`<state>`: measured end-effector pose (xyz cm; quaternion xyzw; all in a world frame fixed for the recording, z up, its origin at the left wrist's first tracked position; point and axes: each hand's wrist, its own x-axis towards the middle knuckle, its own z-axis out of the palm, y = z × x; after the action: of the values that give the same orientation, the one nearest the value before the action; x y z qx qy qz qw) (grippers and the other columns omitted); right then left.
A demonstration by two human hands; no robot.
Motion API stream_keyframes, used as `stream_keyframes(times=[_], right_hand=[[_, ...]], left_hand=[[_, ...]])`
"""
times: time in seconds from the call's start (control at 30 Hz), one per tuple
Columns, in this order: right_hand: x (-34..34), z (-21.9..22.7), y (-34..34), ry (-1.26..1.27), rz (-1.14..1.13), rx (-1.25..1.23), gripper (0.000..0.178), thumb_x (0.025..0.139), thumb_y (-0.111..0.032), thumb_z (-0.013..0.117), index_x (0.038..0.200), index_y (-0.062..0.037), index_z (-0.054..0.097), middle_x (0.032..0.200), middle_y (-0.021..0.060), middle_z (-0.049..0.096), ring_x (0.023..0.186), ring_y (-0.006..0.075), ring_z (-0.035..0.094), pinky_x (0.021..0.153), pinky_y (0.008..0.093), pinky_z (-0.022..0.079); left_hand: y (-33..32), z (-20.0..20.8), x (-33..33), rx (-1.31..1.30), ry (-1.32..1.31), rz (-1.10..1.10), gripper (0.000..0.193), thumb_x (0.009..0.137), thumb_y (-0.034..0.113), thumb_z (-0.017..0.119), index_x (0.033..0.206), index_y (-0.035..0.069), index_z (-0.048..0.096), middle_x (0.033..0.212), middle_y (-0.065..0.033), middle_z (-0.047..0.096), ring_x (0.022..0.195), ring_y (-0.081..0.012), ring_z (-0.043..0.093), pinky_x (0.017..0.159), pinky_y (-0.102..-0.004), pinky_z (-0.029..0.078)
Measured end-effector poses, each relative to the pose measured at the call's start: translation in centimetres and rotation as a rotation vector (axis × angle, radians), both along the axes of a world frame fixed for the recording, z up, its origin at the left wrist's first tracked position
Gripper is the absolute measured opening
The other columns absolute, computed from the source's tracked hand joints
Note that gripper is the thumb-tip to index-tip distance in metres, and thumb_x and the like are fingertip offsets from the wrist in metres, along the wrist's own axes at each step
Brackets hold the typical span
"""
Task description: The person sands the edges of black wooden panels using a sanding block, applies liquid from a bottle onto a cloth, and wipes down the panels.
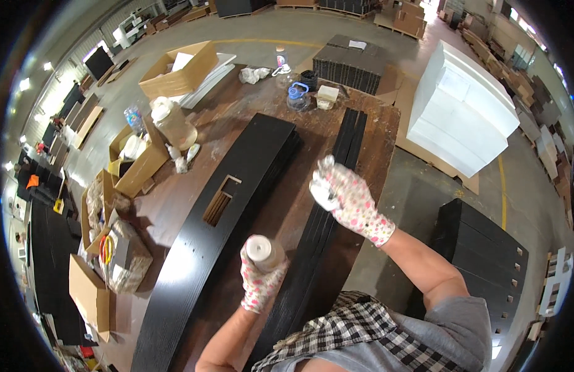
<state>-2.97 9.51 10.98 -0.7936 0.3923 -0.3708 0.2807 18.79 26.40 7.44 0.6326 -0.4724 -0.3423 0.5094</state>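
Observation:
My left hand (262, 285), in a white glove with pink dots, is wrapped round a whitish plastic bottle (260, 248), its round end facing up. The matching gloved right hand (352, 201) is raised above the narrow black strips and closed on a white wad (323, 190) that looks like a rag. Between and beyond my hands lies a stack of long black boards (237, 167) with a rectangular cut-out in the top one. Narrow black strips (311, 239) lie side by side under my right hand, along the table's right part.
The brown worktable (225, 102) carries a large translucent jug (173, 127), a blue-handled bottle (297, 96) and open cardboard boxes (138, 155) on its left side. White panels (463, 108) are stacked off its right edge. Black boards (485, 266) stand lower right.

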Motion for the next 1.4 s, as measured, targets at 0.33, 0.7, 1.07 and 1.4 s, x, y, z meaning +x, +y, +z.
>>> stream_keyframes(times=[0.33, 0.7, 1.07, 1.4], right_hand=[[-5.1, -2.0, -13.7, 0.548, -0.211, -0.404, 0.040, 0.085, -0.015, 0.051, 0.123, -0.0042, 0.054, 0.126, 0.0195, 0.054, 0.119, 0.0333, 0.051, 0.101, 0.0439, 0.039], [-6.0, -4.2, -15.7, 0.630, -0.364, -0.499, 0.038, 0.090, -0.019, 0.050, 0.124, -0.0008, 0.053, 0.131, 0.0202, 0.051, 0.127, 0.0345, 0.044, 0.108, 0.0431, 0.034], [-4.9, -3.2, -10.1, 0.460, -0.345, -0.365, 0.047, 0.088, -0.023, 0.047, 0.132, -0.0049, 0.048, 0.139, 0.0159, 0.046, 0.133, 0.0323, 0.038, 0.111, 0.0453, 0.027], [-10.7, -4.9, -21.9, 0.819, -0.495, -0.866, 0.031, 0.085, -0.020, 0.055, 0.106, 0.0036, 0.056, 0.100, 0.0203, 0.064, 0.087, 0.0323, 0.064, 0.073, 0.0407, 0.053]], left_hand=[[0.5, -0.7, -1.8, -0.083, -0.032, -0.046, 0.087, 0.061, 0.010, 0.085, 0.131, 0.005, 0.034, 0.125, -0.0149, 0.051, 0.114, -0.0273, 0.053, 0.098, -0.0391, 0.043], [0.7, -1.3, -1.2, -0.051, 0.119, -0.019, 0.091, 0.061, 0.017, 0.087, 0.132, 0.006, 0.032, 0.126, -0.0146, 0.049, 0.115, -0.0264, 0.052, 0.099, -0.0395, 0.042], [0.8, -1.4, -0.8, -0.059, -0.022, -0.005, 0.090, 0.063, 0.022, 0.086, 0.133, 0.006, 0.033, 0.125, -0.0132, 0.048, 0.115, -0.0253, 0.050, 0.100, -0.0384, 0.040], [0.6, -0.4, -1.5, 0.002, 0.112, -0.030, 0.092, 0.063, 0.016, 0.085, 0.137, 0.008, 0.030, 0.129, -0.0118, 0.044, 0.120, -0.0250, 0.046, 0.103, -0.0389, 0.038]])
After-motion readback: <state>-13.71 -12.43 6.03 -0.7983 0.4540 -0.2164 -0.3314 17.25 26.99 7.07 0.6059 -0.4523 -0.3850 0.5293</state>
